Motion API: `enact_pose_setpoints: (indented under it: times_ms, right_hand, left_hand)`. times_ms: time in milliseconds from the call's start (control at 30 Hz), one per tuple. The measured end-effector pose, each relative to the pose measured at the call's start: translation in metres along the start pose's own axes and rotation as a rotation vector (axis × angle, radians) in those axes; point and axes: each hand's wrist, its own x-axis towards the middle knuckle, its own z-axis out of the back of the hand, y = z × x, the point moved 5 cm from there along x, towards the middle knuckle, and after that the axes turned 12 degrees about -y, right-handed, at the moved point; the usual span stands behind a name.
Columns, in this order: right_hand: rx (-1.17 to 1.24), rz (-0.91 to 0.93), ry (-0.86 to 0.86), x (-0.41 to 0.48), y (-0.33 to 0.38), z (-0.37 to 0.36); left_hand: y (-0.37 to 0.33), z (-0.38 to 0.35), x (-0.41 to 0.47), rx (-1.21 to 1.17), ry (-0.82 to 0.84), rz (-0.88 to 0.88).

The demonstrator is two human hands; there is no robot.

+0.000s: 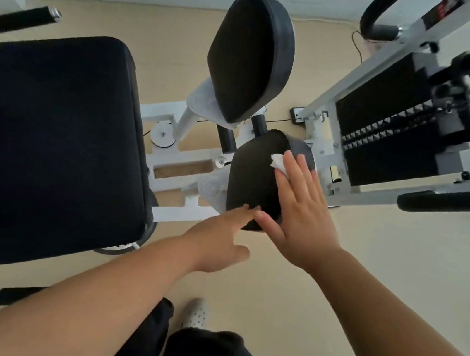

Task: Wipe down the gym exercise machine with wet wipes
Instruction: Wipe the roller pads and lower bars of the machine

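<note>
Looking down from my head, I have my right hand (300, 206) spread flat on the nearer black leg pad (253, 177) of the machine, fingers wide and pressing a crumpled white wet wipe (279, 163) against the pad's far right part. Only the wipe's upper edge peeps out past my fingertips (287, 161); the rest is under my palm and fingers. My left hand (217, 242) is loosely curled with the index finger stretched out, its tip touching the pad's near lower edge, steadying it, I think. It carries nothing.

The pad stands on edge, its long axis running away from me and slightly right, from my left fingertip up toward the weight stack (388, 134). So the wipe sits at the far end of that axis and the unwiped length lies back toward me and to the left of my right hand. My right hand is the one on the job; the left only touches the near rim.

I judge the next stroke should drag the wipe along the long axis toward my body, keeping the palm flat so the wipe does not slip out. The second leg pad (249, 57) stands farther off, beyond this one, and the big seat cushion (51, 142) lies well to my left; both look untouched by the hands now.
</note>
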Motion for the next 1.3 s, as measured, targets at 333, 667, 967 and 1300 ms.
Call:
enact_pose_setpoints:
  times_ms: [333,667,967,1300]
  right_hand:
    - [-0.083,-0.079,-0.341,0.006,0.000,-0.031]
    - [-0.049,-0.143,-0.792,0.000,-0.001,-0.062]
    - [-0.271,-0.223,-1.032,-0.006,-0.004,-0.127]
    - [-0.391,-0.301,-0.980,0.050,0.005,-0.132]
  left_hand:
    - [0.020,0.007,0.023,0.121,-0.228,-0.053]
    - [0.058,0.050,0.073,0.392,-0.378,-0.146]
    - [0.091,0.077,0.128,0.169,-0.530,-0.365]
    - [0.105,0.108,0.117,-0.159,-0.662,-0.510]
